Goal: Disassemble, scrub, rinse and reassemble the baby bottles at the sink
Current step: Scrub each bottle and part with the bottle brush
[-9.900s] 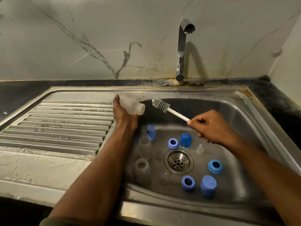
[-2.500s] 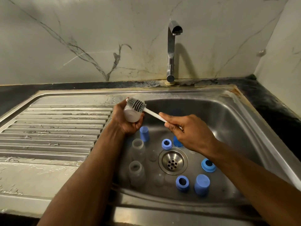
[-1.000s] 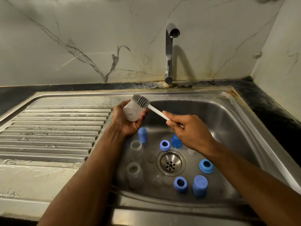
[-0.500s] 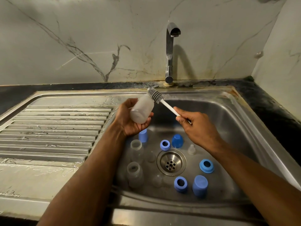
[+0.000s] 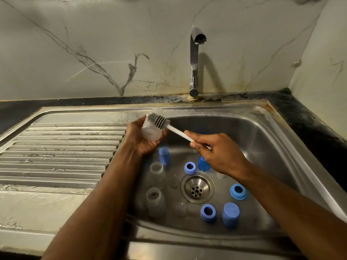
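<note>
Over the sink basin, the right hand pinches the bottle brush by its thin handle. Beyond it, the left hand cups the baby bottle, bristles against its side. The bottle is probably light, stiff and slippery when wet, so it is best gripped around its body.

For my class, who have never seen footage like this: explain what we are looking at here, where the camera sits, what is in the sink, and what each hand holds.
No machine here: a person washes up, filmed by a camera worn on the head, looking down at both arms. The left hand grips a cloudy plastic bottle. The right hand holds a white-handled brush, its bristles against the bottle's outside. In the steel sink, around the drain, lie two more clear bottles, blue rings and blue caps. The tap shows no running water.
</note>
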